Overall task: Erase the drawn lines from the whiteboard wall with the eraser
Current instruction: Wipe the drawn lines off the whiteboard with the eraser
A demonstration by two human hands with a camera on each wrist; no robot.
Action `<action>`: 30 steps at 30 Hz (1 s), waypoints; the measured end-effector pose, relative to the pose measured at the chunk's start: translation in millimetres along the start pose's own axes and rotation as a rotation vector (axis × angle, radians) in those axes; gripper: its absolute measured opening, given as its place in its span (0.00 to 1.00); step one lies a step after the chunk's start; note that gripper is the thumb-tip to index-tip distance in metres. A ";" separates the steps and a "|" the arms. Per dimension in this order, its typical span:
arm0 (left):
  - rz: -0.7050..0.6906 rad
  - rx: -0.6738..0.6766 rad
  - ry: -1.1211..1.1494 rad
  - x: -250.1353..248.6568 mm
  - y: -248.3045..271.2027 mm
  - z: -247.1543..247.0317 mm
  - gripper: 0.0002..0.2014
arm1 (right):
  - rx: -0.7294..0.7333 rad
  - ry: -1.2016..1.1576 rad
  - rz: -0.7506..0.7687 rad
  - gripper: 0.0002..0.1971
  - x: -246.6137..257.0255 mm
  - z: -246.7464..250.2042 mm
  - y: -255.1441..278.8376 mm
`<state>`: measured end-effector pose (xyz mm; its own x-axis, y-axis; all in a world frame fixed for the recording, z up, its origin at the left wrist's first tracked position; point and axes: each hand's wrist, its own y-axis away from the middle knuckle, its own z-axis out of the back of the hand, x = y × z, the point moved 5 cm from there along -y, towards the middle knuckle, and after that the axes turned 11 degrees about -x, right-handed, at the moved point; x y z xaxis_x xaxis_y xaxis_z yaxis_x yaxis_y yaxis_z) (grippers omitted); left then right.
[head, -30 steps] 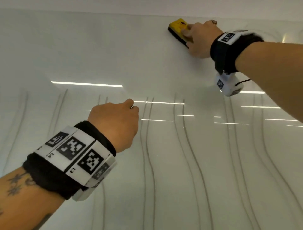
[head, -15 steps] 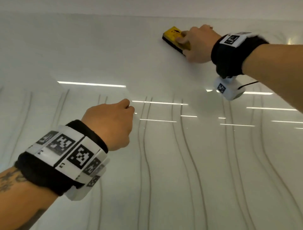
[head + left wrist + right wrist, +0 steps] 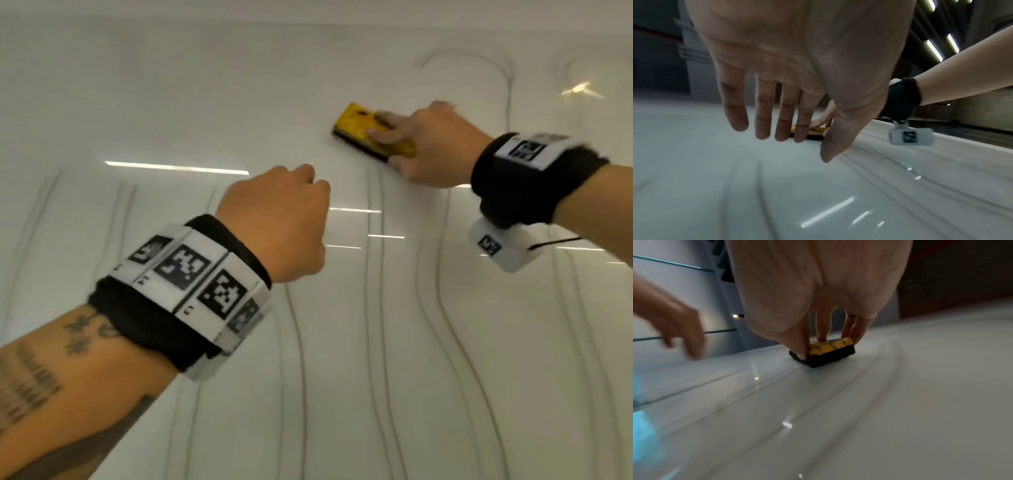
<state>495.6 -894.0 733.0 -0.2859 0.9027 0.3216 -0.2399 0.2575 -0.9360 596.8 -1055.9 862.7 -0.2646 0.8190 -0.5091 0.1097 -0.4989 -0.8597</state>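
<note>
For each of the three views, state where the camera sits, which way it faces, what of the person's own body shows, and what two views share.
Head: worn on the head, faces the whiteboard; shows both forearms, left hand and right hand on the eraser.
Left wrist: under the left palm, looks along its hanging fingers towards the right wrist.
Right wrist: under the right palm, looks along the fingers gripping the eraser; left hand at the left edge.
Shared: all three show the eraser and the lines.

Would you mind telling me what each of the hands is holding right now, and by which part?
The right hand grips the yellow eraser by its long sides, a finger on top. The left hand holds nothing.
</note>
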 end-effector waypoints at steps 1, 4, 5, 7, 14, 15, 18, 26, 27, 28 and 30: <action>-0.033 0.014 0.010 -14.5 0.2 -2.8 0.23 | -0.005 0.014 -0.083 0.28 -27.1 3.7 1.9; -0.101 0.063 -0.010 -40.4 4.1 -20.3 0.27 | -0.054 0.034 -0.342 0.28 -76.2 9.0 -0.5; -0.094 0.074 -0.022 -41.9 3.9 -25.8 0.29 | -0.060 0.030 -0.340 0.29 -67.7 6.6 -3.1; -0.042 0.112 -0.020 -40.3 2.8 -33.5 0.34 | -0.037 -0.022 -0.208 0.31 -26.5 -1.5 -1.8; 0.043 0.154 -0.030 -46.1 -0.7 -38.1 0.39 | -0.059 -0.017 -0.075 0.28 -73.4 -0.6 23.7; 0.037 0.163 -0.049 -46.3 -0.7 -38.9 0.39 | -0.086 0.047 -0.196 0.28 -105.4 1.7 21.3; 0.020 0.188 -0.082 -44.2 -0.2 -42.6 0.38 | -0.157 0.129 -0.512 0.26 -164.8 12.4 13.5; 0.078 0.236 -0.135 -56.6 -11.2 -39.0 0.36 | -0.027 -0.090 -0.197 0.30 -73.8 -0.9 -35.4; 0.087 0.240 -0.134 -57.7 -12.8 -39.2 0.36 | -0.021 -0.085 -0.148 0.30 -75.1 -1.4 -30.1; 0.094 0.239 -0.132 -58.3 -13.5 -39.2 0.36 | -0.033 -0.075 -0.141 0.29 -84.2 0.5 -24.6; 0.102 0.229 -0.133 -58.5 -13.2 -41.8 0.36 | -0.099 -0.021 -0.239 0.29 -117.3 8.2 -19.8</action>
<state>554.2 -935.8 720.6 -0.4354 0.8626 0.2575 -0.4029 0.0691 -0.9126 617.9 -1144.5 939.8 -0.3144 0.9037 -0.2906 0.1347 -0.2606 -0.9560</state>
